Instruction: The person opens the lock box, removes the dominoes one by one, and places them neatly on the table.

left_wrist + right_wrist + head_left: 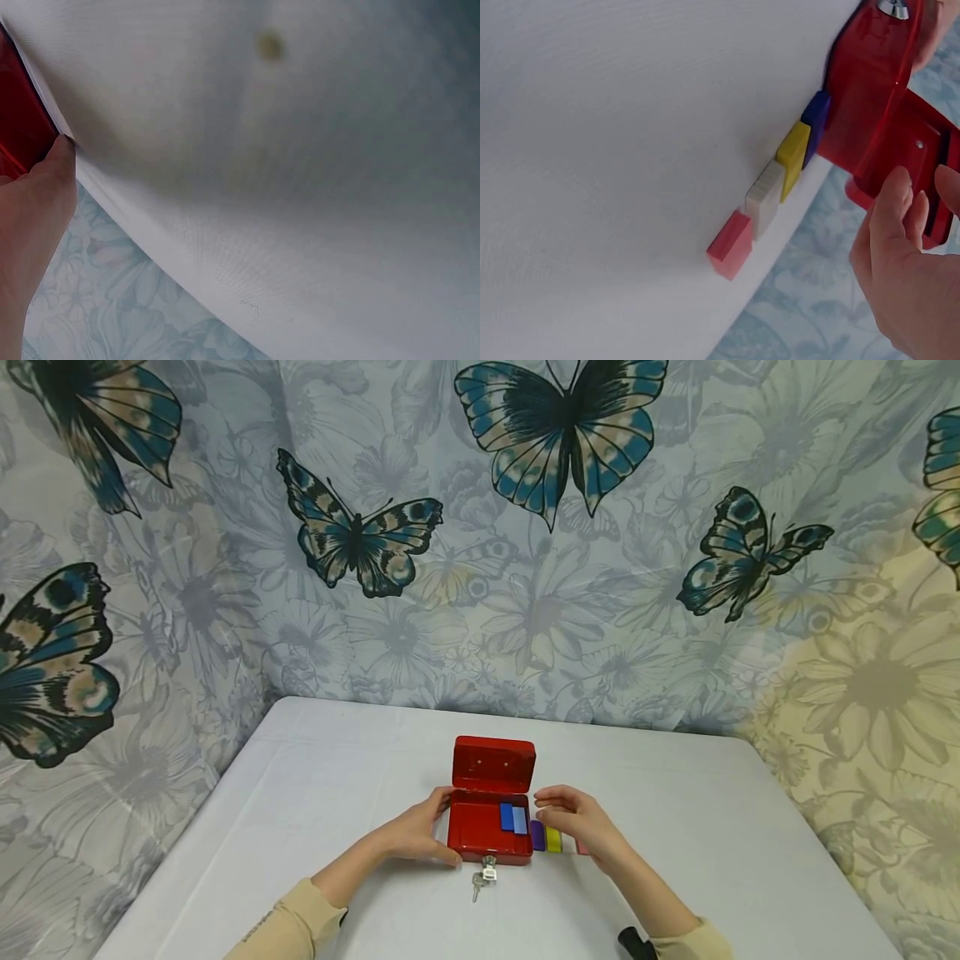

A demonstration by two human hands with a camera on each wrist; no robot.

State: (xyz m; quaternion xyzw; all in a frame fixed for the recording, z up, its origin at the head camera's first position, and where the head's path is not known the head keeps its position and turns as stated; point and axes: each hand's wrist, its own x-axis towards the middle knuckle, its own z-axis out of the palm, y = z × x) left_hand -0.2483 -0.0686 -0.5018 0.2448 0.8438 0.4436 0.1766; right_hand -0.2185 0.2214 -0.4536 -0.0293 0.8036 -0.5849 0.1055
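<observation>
A red metal cash box [471, 839] stands on the table with its lid [493, 765] raised at the back. My left hand [414, 832] holds its left side, thumb by the front corner and fingers by the rear one. Inside, at the right, lie a blue block [507, 817] and a light blue block [520, 821]. Over the box's right edge hovers my right hand [588, 828], fingers loosely bent, with nothing visible between them and the thumb. Beside the box runs a row of blocks: purple [815, 129], yellow [793, 161], white [765, 199] and pink [731, 244].
A silver lock [489, 868] with keys [477, 883] hangs at the box's front. White cloth covers the table [360, 743]. Behind it rises a butterfly-patterned fabric wall [540, 610].
</observation>
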